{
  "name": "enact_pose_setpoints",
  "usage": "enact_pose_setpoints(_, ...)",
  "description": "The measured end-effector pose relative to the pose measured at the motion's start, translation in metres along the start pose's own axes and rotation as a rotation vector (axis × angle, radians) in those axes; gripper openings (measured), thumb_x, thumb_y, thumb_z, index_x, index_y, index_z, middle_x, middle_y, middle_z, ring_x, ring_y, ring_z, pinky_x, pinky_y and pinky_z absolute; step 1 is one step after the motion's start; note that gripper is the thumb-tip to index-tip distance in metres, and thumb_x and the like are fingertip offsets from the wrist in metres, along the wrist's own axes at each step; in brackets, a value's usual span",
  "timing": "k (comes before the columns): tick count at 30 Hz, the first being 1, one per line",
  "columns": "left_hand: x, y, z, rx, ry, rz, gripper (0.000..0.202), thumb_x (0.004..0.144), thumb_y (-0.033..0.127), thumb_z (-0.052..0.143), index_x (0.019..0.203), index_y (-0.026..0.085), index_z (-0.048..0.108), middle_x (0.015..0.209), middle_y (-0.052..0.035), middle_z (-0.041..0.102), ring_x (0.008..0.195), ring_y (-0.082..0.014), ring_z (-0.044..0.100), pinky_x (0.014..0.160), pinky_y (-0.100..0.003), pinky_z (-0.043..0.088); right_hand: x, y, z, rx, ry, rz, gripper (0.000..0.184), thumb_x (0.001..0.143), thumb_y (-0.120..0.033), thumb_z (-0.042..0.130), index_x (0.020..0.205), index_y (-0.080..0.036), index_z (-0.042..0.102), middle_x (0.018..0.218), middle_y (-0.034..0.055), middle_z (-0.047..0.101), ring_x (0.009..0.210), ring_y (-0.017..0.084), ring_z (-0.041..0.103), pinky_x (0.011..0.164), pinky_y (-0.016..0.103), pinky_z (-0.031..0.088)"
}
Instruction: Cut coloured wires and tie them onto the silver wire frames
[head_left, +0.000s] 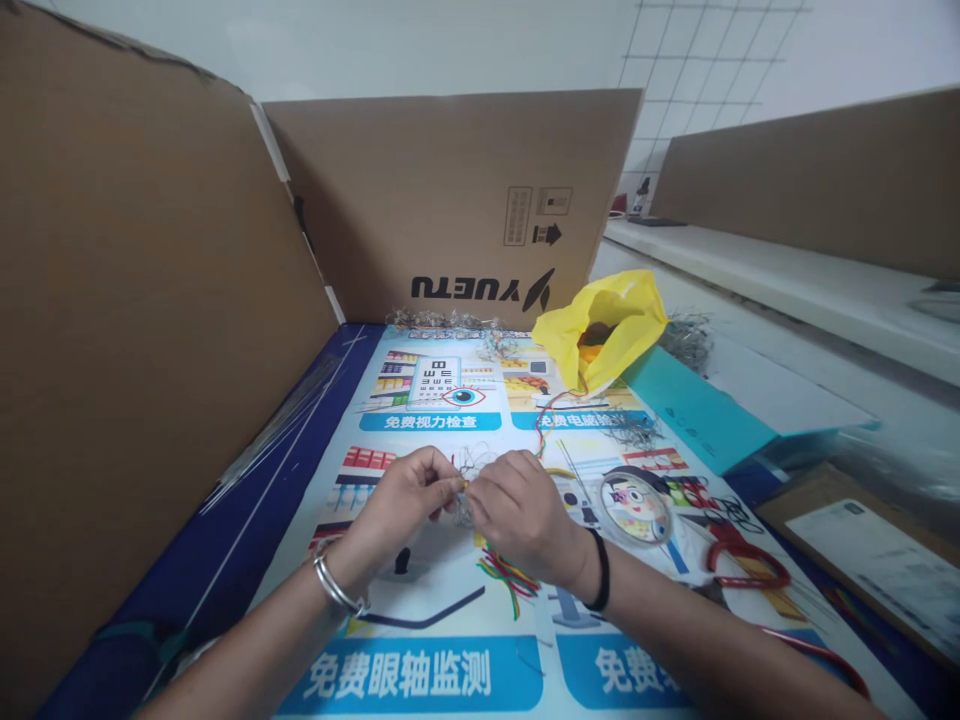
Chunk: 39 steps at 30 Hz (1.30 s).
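Observation:
My left hand is closed, with thumb and index finger pinching a small bundle of fine wire. Fingertips of my right hand meet it from the other side, also closed. A tiny yellow bit shows between the fingertips; its exact shape is too small to tell. Loose thin wire loops stick out above and below the hands. Coloured cord runs from the yellow bag down behind my right hand; its end is hidden. Just below lie short cut red, green and yellow cords.
At right lie a clear tape roll, black loops and red-handled scissors, partly under my forearm. Wire tangles lie at the back. Cardboard walls stand behind and left. A turquoise folder sits right of the bag.

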<state>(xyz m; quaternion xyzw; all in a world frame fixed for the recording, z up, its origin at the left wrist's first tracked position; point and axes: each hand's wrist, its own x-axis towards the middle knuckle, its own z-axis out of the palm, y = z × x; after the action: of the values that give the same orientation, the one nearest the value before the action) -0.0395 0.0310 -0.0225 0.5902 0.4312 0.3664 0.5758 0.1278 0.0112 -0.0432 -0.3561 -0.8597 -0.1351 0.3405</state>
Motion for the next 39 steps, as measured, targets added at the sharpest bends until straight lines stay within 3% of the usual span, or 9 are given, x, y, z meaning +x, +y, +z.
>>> enact_pose_setpoints(7,0.002,-0.001,-0.001,0.07,-0.018,0.051,0.016,0.072,0.025,0.061,0.066,0.015,0.05,0.056,0.0042,0.05,0.051,-0.0079,0.044,0.051,-0.021,0.035,0.005,0.003,-0.006,0.153,0.1,0.096,0.012,0.084,-0.013,0.049,0.077,-0.015,0.058,0.075,0.0059,0.059,0.074,0.018,0.048,0.067,0.033,0.038)
enact_pose_setpoints(13,0.001,-0.004,-0.003,0.216,-0.03,0.173,0.011,0.077,0.02,0.055,0.067,0.016,0.051,0.062,0.0035,0.05,0.057,-0.0085,0.044,0.057,-0.022,0.037,0.004,0.004,-0.009,0.193,0.034,0.139,0.013,0.08,-0.012,0.051,0.089,-0.014,0.061,0.083,0.0069,0.062,0.079,0.02,0.049,0.071,0.035,0.038)
enact_pose_setpoints(18,-0.001,-0.003,-0.003,0.279,-0.041,0.202,0.008,0.076,0.017,0.054,0.068,0.015,0.052,0.064,0.0029,0.051,0.061,-0.0092,0.046,0.059,-0.023,0.038,0.005,0.003,-0.008,0.163,0.019,0.138,0.011,0.081,-0.013,0.05,0.079,-0.015,0.061,0.076,0.0055,0.061,0.076,0.019,0.048,0.069,0.034,0.036)
enact_pose_setpoints(23,-0.001,0.0,0.0,0.187,-0.031,0.103,0.009,0.074,0.019,0.057,0.067,0.015,0.052,0.06,0.0033,0.051,0.055,-0.0082,0.045,0.054,-0.021,0.036,0.005,0.002,-0.005,0.114,0.044,0.113,0.015,0.082,-0.013,0.049,0.07,-0.015,0.058,0.07,0.0045,0.058,0.072,0.018,0.046,0.066,0.033,0.034)
enact_pose_setpoints(28,-0.001,0.001,0.002,0.0,-0.022,-0.024,0.016,0.07,0.023,0.062,0.064,0.015,0.05,0.051,0.0057,0.048,0.046,-0.0064,0.04,0.046,-0.02,0.031,0.0,0.003,-0.002,-0.024,0.057,-0.018,0.017,0.083,-0.016,0.05,0.068,-0.016,0.057,0.068,0.0041,0.056,0.069,0.018,0.044,0.064,0.034,0.032)
enact_pose_setpoints(35,-0.002,-0.001,0.002,-0.12,-0.029,-0.106,0.017,0.068,0.024,0.065,0.064,0.015,0.051,0.051,0.0048,0.05,0.047,-0.0061,0.04,0.046,-0.019,0.031,-0.006,0.01,-0.007,-0.135,0.033,-0.344,0.011,0.084,-0.013,0.051,0.088,-0.015,0.061,0.081,0.0061,0.063,0.072,0.018,0.049,0.066,0.035,0.036)
enact_pose_setpoints(37,-0.002,-0.002,0.001,-0.132,-0.034,-0.111,0.017,0.068,0.022,0.065,0.064,0.015,0.051,0.052,0.0051,0.049,0.047,-0.0057,0.039,0.047,-0.019,0.031,-0.006,0.011,-0.007,-0.109,0.029,-0.356,0.011,0.084,-0.012,0.052,0.089,-0.014,0.061,0.082,0.0061,0.064,0.074,0.018,0.051,0.066,0.035,0.037)
enact_pose_setpoints(39,-0.001,-0.004,-0.001,-0.135,-0.037,-0.083,0.016,0.068,0.021,0.066,0.064,0.014,0.052,0.054,0.0054,0.048,0.049,-0.0052,0.039,0.048,-0.019,0.031,-0.005,0.011,-0.007,-0.055,0.048,-0.28,0.01,0.082,-0.012,0.053,0.088,-0.015,0.06,0.082,0.0059,0.064,0.074,0.018,0.051,0.066,0.035,0.037)
